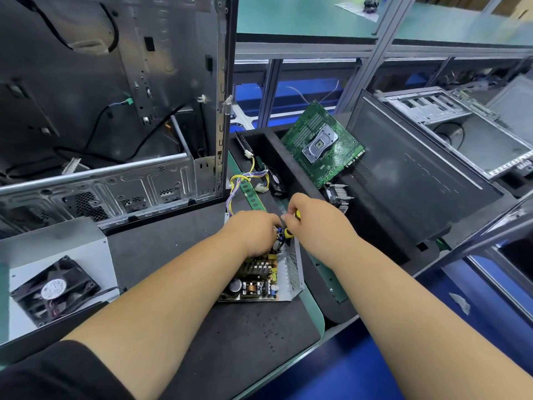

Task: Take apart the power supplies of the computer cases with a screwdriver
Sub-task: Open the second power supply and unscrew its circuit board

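Two hands are met over the opened power supply [261, 280], which is set on the dark mat near the desk's [313, 310] right edge. A yellow-and-black screwdriver [288, 230] is gripped by the right hand [313, 219]; the left hand [253, 233] is curled onto the supply's far end, beside an empty computer case [115, 111].

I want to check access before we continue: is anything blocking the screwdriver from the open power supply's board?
Nothing visible does: the right hand holds the screwdriver directly over the board, though the left hand hides the tip.
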A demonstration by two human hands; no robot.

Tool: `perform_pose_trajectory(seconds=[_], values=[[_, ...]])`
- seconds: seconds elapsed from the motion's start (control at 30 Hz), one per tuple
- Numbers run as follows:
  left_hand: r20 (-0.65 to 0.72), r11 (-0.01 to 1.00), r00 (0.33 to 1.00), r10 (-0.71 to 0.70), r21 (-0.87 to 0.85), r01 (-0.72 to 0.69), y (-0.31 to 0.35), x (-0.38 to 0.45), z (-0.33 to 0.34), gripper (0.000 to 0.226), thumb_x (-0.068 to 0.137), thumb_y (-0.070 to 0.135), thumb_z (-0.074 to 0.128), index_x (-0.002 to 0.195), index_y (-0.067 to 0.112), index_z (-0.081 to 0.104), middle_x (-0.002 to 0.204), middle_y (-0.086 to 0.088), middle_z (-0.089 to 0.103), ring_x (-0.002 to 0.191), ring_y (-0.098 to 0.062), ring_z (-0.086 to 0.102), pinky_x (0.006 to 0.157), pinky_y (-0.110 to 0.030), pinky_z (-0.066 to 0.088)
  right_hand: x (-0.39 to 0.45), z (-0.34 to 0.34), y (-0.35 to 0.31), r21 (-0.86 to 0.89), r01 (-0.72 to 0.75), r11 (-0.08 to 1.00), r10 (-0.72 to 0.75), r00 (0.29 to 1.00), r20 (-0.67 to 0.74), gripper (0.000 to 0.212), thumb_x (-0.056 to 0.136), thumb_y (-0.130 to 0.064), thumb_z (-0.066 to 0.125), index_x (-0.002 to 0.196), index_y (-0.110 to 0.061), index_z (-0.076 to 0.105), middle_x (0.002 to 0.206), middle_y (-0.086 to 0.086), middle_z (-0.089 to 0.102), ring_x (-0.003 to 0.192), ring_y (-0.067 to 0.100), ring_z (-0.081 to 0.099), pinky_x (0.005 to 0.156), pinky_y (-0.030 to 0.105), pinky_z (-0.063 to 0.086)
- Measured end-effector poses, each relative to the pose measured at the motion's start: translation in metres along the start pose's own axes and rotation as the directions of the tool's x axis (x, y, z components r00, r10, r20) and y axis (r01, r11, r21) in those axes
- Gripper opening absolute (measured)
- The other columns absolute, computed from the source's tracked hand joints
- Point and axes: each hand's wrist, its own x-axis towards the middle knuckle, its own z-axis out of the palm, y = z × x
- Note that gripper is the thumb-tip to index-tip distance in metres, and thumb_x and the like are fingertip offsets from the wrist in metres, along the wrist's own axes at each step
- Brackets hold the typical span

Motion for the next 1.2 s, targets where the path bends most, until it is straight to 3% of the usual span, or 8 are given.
perform_pose_trajectory(seconds=[0.2,0.27,0.37,0.53,0.7,0.87,0.97,1.2], values=[[-0.010,1.000,1.000,0.007,-0.002,-0.007,-0.001,0.003,0.001,0.034,0.095,0.025,0.042,0.121,0.036,0.059,0.114,-0.003,0.067,0.102,-0.031,0.059,0.069,-0.033,0.037,-0.003,-0.004,-0.004,0.092,0.042,0.995,-0.042,0.999,-0.003,0.016,0.090,-0.021,0.060,0.099,-0.022,0.047,0.102,-0.002,0.050,0.084,0.018,0.048,0.064,0.032,0.031],[-0.001,1.000,1.000,0.003,-0.014,-0.003,-0.001,0.003,0.002,0.035,0.094,0.024,0.042,0.122,0.037,0.058,0.110,-0.002,0.068,0.099,-0.031,0.060,0.067,-0.033,0.037,-0.004,-0.003,-0.004,0.018,0.040,0.999,-0.040,0.999,0.001,0.013,0.093,-0.026,0.056,0.099,-0.020,0.047,0.100,-0.001,0.053,0.081,0.020,0.050,0.061,0.033,0.031],[0.012,1.000,1.000,-0.012,-0.021,0.013,0.000,0.003,0.001,0.034,0.094,0.024,0.040,0.122,0.036,0.056,0.084,0.001,0.060,0.081,-0.028,0.053,0.055,-0.032,0.031,-0.005,-0.002,-0.003,-0.156,0.046,0.987,-0.053,0.998,-0.043,0.032,0.101,-0.048,0.044,0.101,-0.016,0.048,0.085,0.001,0.057,0.077,0.025,0.055,0.058,0.034,0.032],[0.004,1.000,1.000,-0.003,-0.003,0.003,-0.002,0.001,0.001,0.035,0.096,0.025,0.040,0.127,0.036,0.054,0.112,-0.005,0.065,0.094,-0.030,0.055,0.068,-0.034,0.034,-0.001,0.000,-0.002,-0.077,0.019,0.997,-0.021,0.999,-0.031,0.021,0.104,-0.038,0.046,0.104,-0.017,0.047,0.076,-0.003,0.052,0.069,0.023,0.051,0.053,0.034,0.033],[-0.025,1.000,1.000,0.015,0.009,-0.015,0.000,0.002,0.002,0.024,0.096,0.027,0.042,0.112,0.031,0.059,0.111,-0.003,0.067,0.101,-0.031,0.059,0.069,-0.033,0.034,-0.003,-0.001,-0.005,0.065,0.030,0.997,-0.027,0.999,-0.041,0.020,0.089,-0.023,0.058,0.102,-0.021,0.044,0.098,-0.002,0.050,0.083,0.023,0.050,0.061,0.034,0.033],[-0.011,1.000,1.000,-0.005,-0.024,0.004,-0.001,0.001,0.001,0.026,0.094,0.026,0.041,0.111,0.035,0.057,0.082,0.003,0.058,0.081,-0.028,0.053,0.060,-0.033,0.034,-0.004,0.004,-0.006,-0.153,0.029,0.988,-0.043,0.995,-0.090,0.027,0.099,-0.044,0.046,0.099,-0.018,0.039,0.083,0.000,0.053,0.071,0.027,0.052,0.056,0.034,0.033],[-0.023,1.000,1.000,0.006,-0.004,-0.006,-0.002,0.002,0.001,0.032,0.095,0.026,0.040,0.123,0.036,0.054,0.099,0.000,0.062,0.087,-0.027,0.053,0.066,-0.033,0.034,-0.001,0.006,-0.005,-0.230,0.008,0.973,-0.032,0.994,-0.101,0.028,0.105,-0.043,0.039,0.103,-0.015,0.039,0.075,0.000,0.050,0.064,0.026,0.050,0.049,0.032,0.028],[-0.013,1.000,1.000,0.021,0.000,-0.021,-0.003,0.004,0.003,0.031,0.096,0.028,0.040,0.119,0.037,0.058,0.114,-0.001,0.067,0.102,-0.029,0.059,0.070,-0.033,0.038,-0.003,0.003,-0.001,0.104,0.004,0.995,-0.001,0.999,-0.037,0.024,0.090,-0.025,0.061,0.102,-0.020,0.041,0.077,-0.009,0.043,0.063,0.010,0.040,0.050,0.028,0.024]])
